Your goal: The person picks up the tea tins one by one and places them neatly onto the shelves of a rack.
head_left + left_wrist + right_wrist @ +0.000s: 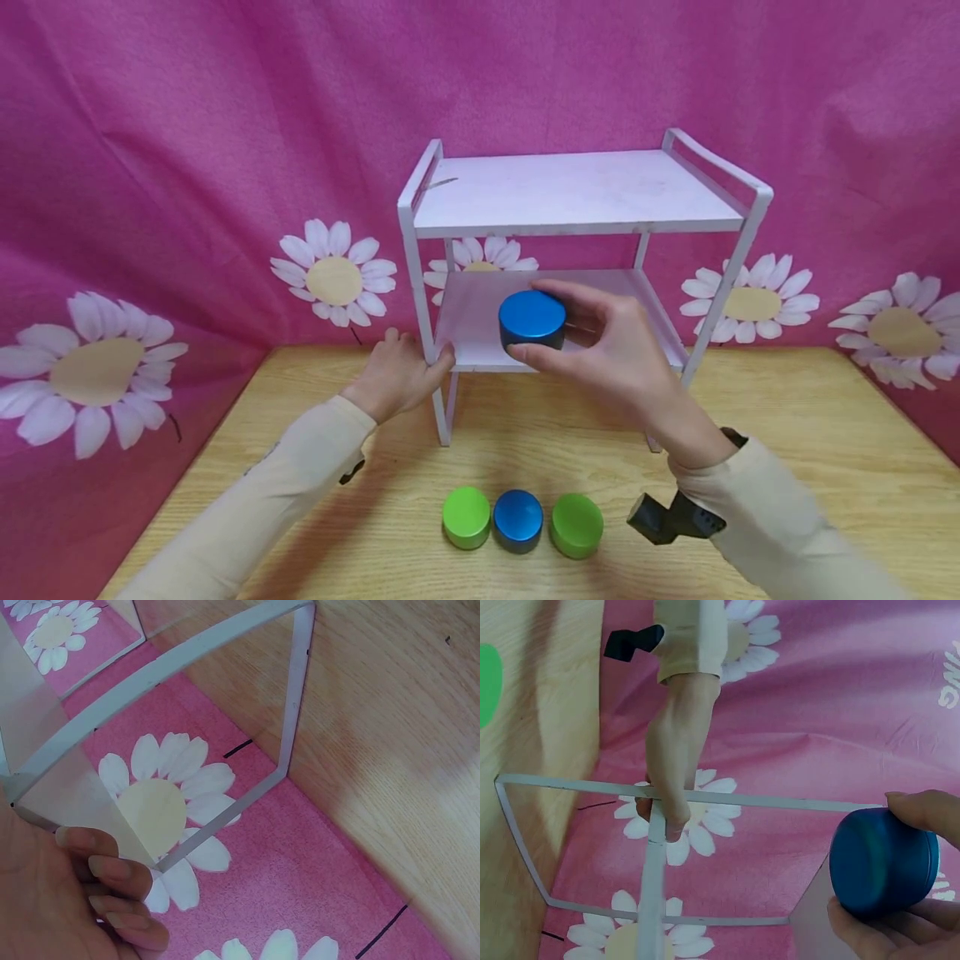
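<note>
My right hand point(622, 350) pinches a round blue tin point(532, 318) between thumb and fingers, its flat top facing up. In the head view it overlaps the lower board of a small white two-tier shelf point(577, 192). The right wrist view shows the tin point(881, 862) from the side. My left hand point(397, 371) grips the shelf at its left front post, level with the lower board, thumb on the front. Curled fingers point(120, 877) show beside the frame in the left wrist view. Below, a green tin point(467, 517), another blue tin point(517, 518) and a second green tin point(577, 523) stand in a row.
The shelf stands on a wooden table point(360, 517) against a pink cloth point(225, 125) printed with white daisies. Raised side rails point(716, 162) border its top board. A black wrist device point(675, 518) sticks out from the right sleeve near the right green tin.
</note>
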The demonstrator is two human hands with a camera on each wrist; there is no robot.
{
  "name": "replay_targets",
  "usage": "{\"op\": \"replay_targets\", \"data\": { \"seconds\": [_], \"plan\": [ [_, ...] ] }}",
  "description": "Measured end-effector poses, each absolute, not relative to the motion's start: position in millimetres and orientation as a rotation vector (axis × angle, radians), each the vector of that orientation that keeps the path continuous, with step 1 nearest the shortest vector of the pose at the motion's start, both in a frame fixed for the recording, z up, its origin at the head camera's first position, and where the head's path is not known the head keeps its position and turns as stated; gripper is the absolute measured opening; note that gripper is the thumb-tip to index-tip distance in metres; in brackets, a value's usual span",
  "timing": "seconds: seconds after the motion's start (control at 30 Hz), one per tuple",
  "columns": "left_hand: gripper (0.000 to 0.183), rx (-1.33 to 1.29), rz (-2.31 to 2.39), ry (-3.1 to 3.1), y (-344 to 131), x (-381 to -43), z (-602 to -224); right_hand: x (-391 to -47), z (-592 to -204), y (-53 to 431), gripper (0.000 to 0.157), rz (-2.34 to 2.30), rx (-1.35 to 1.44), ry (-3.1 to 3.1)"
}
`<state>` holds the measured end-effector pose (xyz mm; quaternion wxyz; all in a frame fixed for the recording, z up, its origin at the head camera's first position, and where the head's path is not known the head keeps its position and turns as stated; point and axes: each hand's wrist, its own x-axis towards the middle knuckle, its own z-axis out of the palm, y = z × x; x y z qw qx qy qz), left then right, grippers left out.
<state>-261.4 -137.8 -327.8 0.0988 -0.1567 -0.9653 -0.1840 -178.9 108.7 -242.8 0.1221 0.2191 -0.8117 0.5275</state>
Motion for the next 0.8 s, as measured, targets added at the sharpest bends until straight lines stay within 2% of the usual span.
{"op": "replay_targets", "data": {
  "seconds": [0.57, 0.8],
  "plan": [
    [0.036, -0.476, -0.594, -2.815, -143, -260, -330, -189, -221, 96, 0.056, 1.714, 0.639, -2.325],
    [0.027, -0.544, -0.653, -2.792, -143, -262, -329, -184, -217, 82, 0.056, 1.843, 0.598, -2.22]
  ]
}}
